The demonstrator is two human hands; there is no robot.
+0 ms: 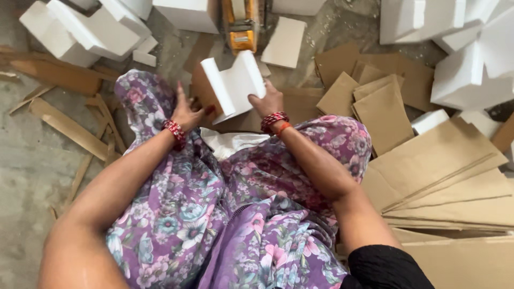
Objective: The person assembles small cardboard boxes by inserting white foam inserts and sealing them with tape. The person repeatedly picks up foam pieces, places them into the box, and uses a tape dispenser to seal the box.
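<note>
The right hand (267, 101) has its grip closed on the lower right edge of a white foam block (233, 85), a stepped piece held tilted above the knees, just in front of the person. The left hand (184, 112) rests open at the block's lower left corner; whether its fingers actually touch the foam cannot be told, since a brown cardboard piece (201, 93) behind the block hides that edge. Red bangles (274, 121) circle both wrists.

The lap, covered in purple floral cloth (225, 214), hides the floor under the hands, and a white scrap (230, 143) shows only partly between the knees. At the top edge a yellow tape dispenser (242, 27) is cut off by the frame.

Open concrete floor (27, 160) lies to the left, crossed by cardboard strips (69, 128). To the right the room is crowded: flat cardboard sheets (444, 171) are stacked close against the right knee. More white foam blocks pile up at the upper left (85, 29) and upper right (466, 69), both cut by the frame.
</note>
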